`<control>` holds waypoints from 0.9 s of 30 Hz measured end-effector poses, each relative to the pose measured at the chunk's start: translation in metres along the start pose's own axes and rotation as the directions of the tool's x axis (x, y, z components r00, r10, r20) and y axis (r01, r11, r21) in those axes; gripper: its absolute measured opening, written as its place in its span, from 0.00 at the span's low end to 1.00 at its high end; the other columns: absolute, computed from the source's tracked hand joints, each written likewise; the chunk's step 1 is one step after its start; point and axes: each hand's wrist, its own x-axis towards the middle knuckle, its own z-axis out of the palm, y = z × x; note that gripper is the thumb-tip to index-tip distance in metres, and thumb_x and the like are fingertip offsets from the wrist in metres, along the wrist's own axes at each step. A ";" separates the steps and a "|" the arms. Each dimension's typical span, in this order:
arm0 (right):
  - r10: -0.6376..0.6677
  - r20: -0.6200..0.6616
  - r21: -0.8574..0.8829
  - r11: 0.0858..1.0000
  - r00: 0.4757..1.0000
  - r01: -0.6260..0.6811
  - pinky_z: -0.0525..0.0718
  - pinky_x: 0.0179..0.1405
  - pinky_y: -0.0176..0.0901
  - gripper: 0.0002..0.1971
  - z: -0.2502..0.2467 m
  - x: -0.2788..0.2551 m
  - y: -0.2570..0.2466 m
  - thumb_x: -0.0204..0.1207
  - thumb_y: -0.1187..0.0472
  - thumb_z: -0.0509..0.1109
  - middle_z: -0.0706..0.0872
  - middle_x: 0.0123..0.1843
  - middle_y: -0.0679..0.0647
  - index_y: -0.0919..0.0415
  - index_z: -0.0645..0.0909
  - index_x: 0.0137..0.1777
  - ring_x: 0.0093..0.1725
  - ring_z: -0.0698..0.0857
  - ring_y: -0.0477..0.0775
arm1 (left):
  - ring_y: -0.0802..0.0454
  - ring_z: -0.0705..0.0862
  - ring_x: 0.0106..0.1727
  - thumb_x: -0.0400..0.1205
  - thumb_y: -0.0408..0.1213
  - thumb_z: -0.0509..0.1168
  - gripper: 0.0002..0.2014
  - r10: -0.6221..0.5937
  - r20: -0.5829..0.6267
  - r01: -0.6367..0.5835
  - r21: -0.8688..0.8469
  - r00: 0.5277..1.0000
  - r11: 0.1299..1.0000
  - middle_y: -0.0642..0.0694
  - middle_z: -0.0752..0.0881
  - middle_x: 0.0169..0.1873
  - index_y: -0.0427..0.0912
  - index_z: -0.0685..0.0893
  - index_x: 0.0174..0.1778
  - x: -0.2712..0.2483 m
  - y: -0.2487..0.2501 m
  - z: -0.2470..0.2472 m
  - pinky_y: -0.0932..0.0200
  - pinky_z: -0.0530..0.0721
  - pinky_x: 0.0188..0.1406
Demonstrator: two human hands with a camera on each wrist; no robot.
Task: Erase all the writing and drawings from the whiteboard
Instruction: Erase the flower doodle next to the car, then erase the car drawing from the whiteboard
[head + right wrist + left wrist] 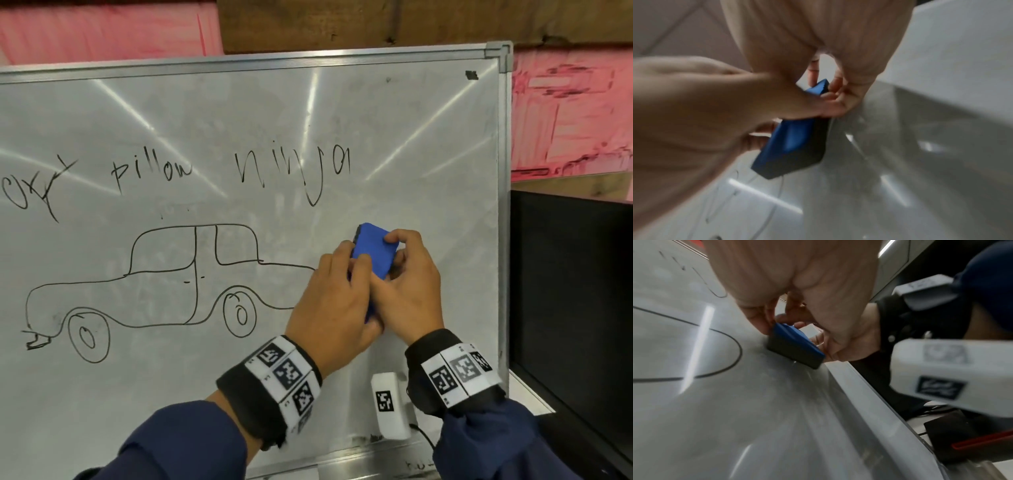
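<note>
1. My left hand (337, 298) and right hand (409, 284) both curl their fingers (399, 238) round the blue eraser (375, 251), gripping its sides.
2. Eraser sits against the whiteboard (411, 137), at the front end of the car drawing (164, 284), dark felt face (795, 353) on the board.
3. Words "pillow" (152, 174) and "ninja" (294, 171) remain above; car mostly intact.
4. Handling, my guess: eraser light, foam body slightly soft, felt grippy. Best held by the long edges, pressed flat.
5. Board looks slick and glossy; firm, even pressure needed.
</note>
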 end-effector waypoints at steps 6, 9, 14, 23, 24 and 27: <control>0.048 0.117 0.242 0.967 0.992 -0.075 0.91 0.40 0.61 0.18 -0.010 -0.008 -0.001 0.73 0.60 0.76 0.83 0.52 0.50 0.42 0.79 0.59 0.38 0.86 0.60 | 0.40 0.75 0.58 0.78 0.48 0.70 0.28 -0.109 -0.074 0.116 0.089 0.991 0.989 0.36 0.74 0.69 0.41 0.71 0.71 0.010 0.003 0.003 0.47 0.81 0.55; 0.023 0.164 0.240 0.969 0.986 -0.063 0.92 0.43 0.64 0.15 -0.018 -0.008 0.005 0.75 0.61 0.75 0.86 0.49 0.47 0.45 0.81 0.58 0.45 0.89 0.59 | 0.39 0.77 0.58 0.78 0.39 0.73 0.33 -0.076 -0.082 0.081 0.054 0.994 0.995 0.36 0.75 0.66 0.42 0.70 0.78 -0.004 -0.009 0.003 0.48 0.87 0.47; 0.081 0.238 0.307 0.939 0.968 -0.154 0.92 0.45 0.62 0.20 -0.014 -0.011 0.008 0.79 0.71 0.70 0.86 0.52 0.57 0.46 0.79 0.62 0.46 0.92 0.60 | 0.35 0.79 0.58 0.78 0.39 0.73 0.28 -0.054 -0.082 0.062 0.094 0.995 0.994 0.31 0.76 0.66 0.41 0.76 0.75 -0.012 -0.016 0.012 0.44 0.88 0.43; 0.056 0.161 0.464 0.877 0.985 -0.126 0.91 0.48 0.62 0.19 -0.020 -0.021 0.003 0.80 0.79 0.62 0.87 0.54 0.64 0.57 0.80 0.62 0.42 0.91 0.65 | 0.35 0.74 0.60 0.72 0.38 0.72 0.32 -0.127 -0.116 0.140 0.115 0.985 0.983 0.32 0.71 0.71 0.51 0.73 0.73 -0.009 -0.001 0.015 0.42 0.79 0.54; 0.034 0.162 0.468 0.877 0.986 -0.107 0.91 0.47 0.61 0.19 -0.021 -0.022 0.001 0.80 0.79 0.62 0.87 0.53 0.65 0.58 0.79 0.62 0.41 0.91 0.67 | 0.36 0.73 0.61 0.70 0.38 0.72 0.33 -0.135 -0.139 0.150 0.099 0.981 0.984 0.33 0.70 0.71 0.52 0.72 0.74 -0.011 0.000 0.013 0.42 0.78 0.53; -0.037 0.149 0.394 0.919 0.988 -0.025 0.91 0.44 0.58 0.14 -0.023 -0.024 0.002 0.82 0.75 0.66 0.88 0.48 0.60 0.57 0.80 0.59 0.38 0.89 0.66 | 0.37 0.72 0.60 0.70 0.41 0.71 0.36 -0.162 -0.216 0.174 0.038 0.963 0.984 0.35 0.69 0.69 0.55 0.72 0.78 -0.027 0.000 0.004 0.44 0.78 0.53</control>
